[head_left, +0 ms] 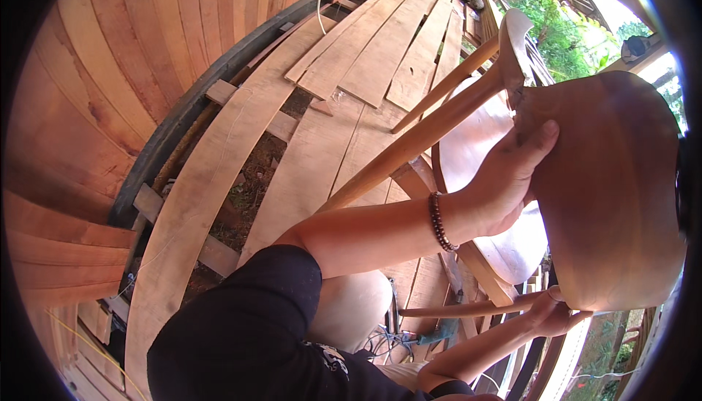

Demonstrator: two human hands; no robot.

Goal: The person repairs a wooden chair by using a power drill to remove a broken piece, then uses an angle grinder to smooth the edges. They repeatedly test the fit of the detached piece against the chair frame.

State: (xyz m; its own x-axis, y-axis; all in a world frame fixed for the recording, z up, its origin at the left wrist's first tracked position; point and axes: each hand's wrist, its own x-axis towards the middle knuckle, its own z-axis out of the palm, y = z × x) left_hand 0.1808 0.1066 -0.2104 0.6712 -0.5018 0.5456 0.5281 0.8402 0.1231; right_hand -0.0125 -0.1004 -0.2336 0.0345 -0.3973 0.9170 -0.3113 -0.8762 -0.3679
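Observation:
A wide, smooth, curved wooden panel (610, 192), shaped like a chair backrest, stands at the right beside a wooden chair frame (431, 134). My left hand (515, 170), with a beaded bracelet at the wrist, grips the panel's near edge; its thumb lies on the face and some fingers are hidden behind. At the panel's lower corner, my right hand (552, 317) is closed around the edge, its fingers partly covered. Between the frame's round legs shows a glossy, light-reflecting curved seat (475, 141). Whether panel and frame are joined is hard to make out.
Loose planks (351, 42) form the floor, with gaps over bare soil (256, 174). A curved wall of vertical boards (161, 28) rises at the left. Below the chair lies a green power tool (439, 334) with a dark cable (384, 342). Greenery (559, 31) shows beyond.

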